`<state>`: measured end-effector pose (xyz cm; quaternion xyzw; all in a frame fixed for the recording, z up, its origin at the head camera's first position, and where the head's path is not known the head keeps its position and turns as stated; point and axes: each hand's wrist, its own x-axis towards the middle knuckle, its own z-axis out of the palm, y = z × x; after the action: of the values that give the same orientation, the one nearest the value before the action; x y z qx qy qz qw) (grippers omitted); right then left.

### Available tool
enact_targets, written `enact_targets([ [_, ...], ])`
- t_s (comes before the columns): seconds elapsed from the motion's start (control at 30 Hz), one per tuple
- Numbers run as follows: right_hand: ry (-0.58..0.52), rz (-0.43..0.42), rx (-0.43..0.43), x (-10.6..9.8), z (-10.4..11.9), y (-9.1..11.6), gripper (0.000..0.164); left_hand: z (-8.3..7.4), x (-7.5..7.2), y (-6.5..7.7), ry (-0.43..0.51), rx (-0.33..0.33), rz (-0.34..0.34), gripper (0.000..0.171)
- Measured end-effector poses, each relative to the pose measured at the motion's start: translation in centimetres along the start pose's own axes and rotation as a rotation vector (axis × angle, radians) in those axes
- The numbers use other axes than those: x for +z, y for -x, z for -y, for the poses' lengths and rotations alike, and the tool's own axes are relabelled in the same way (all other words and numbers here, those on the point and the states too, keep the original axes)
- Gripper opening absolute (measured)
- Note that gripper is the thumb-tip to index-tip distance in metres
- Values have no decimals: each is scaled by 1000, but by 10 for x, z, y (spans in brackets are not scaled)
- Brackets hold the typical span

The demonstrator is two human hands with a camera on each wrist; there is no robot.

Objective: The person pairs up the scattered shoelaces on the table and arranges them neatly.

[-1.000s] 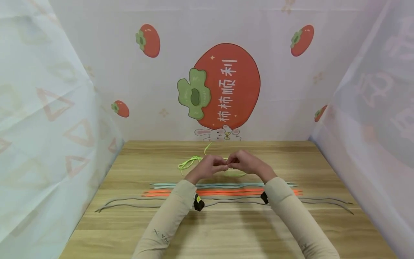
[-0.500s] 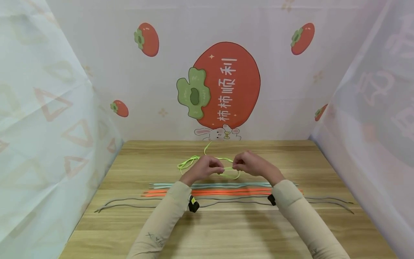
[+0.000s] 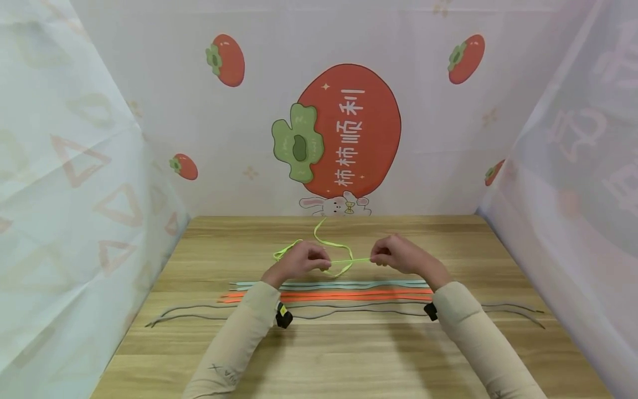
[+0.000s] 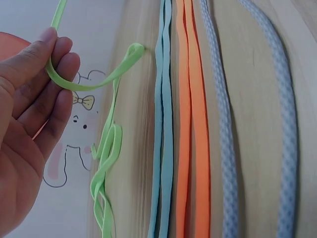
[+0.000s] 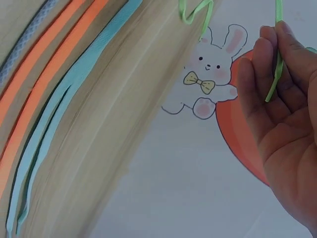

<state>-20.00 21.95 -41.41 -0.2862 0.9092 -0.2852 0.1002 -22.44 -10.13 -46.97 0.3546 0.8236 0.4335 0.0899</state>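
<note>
A yellow-green shoelace (image 3: 351, 260) is stretched between the two hands above the table's far half. My left hand (image 3: 302, 259) pinches it between thumb and index finger; in the left wrist view the lace (image 4: 79, 86) droops from that pinch in a curve toward the table. My right hand (image 3: 400, 255) pinches the lace near one end, and in the right wrist view the short tip (image 5: 272, 89) hangs inside the palm. The rest of the lace lies loosely looped on the wood behind and beside the left hand, partly hidden by it.
Nearer than the hands, pale blue laces (image 3: 349, 285), orange laces (image 3: 349, 297) and grey laces (image 3: 359, 311) lie side by side across the wooden table (image 3: 349, 366). The forearms pass over them. A printed cloth backdrop (image 3: 428, 183) rises at the table's far edge.
My hands have moved apart, the left to the left and the right to the right. The lace between them has come into view and is now drawn straight; its loop on the table has shifted.
</note>
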Motion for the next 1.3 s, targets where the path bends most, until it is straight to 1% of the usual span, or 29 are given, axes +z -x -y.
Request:
enact_targets([
  [0.13, -6, -7, 16, -5, -6, 8, 10, 2, -6, 7, 14, -47, 4, 18],
  [0.23, -9, -24, 30, -9, -10, 14, 9, 4, -9, 11, 8, -59, 8, 19],
  [0.37, -13, -52, 39, -14, -18, 22, 10, 5, -14, 14, -12, -55, 8, 20],
  [0.53, -37, -73, 64, -19, -30, 32, 11, 7, -22, 16, -9, -33, 14, 19],
  [0.67, -49, -95, 57, -25, -37, 40, 10, 9, -29, 21, -15, -29, 7, 18],
  [0.77, -55, -115, 34, -29, -42, 46, 9, 11, -34, 26, -25, -25, -3, 19],
  [0.9, -45, -150, 29, -35, -49, 55, 9, 14, -40, 31, -8, -44, -18, 18],
  [1.03, -11, -189, 48, -40, -57, 66, 10, 18, -46, 37, -1, -69, -31, 18],
  [1.3, 26, -246, 57, -51, -66, 82, 12, 23, -60, 47, -2, -86, -45, 20],
])
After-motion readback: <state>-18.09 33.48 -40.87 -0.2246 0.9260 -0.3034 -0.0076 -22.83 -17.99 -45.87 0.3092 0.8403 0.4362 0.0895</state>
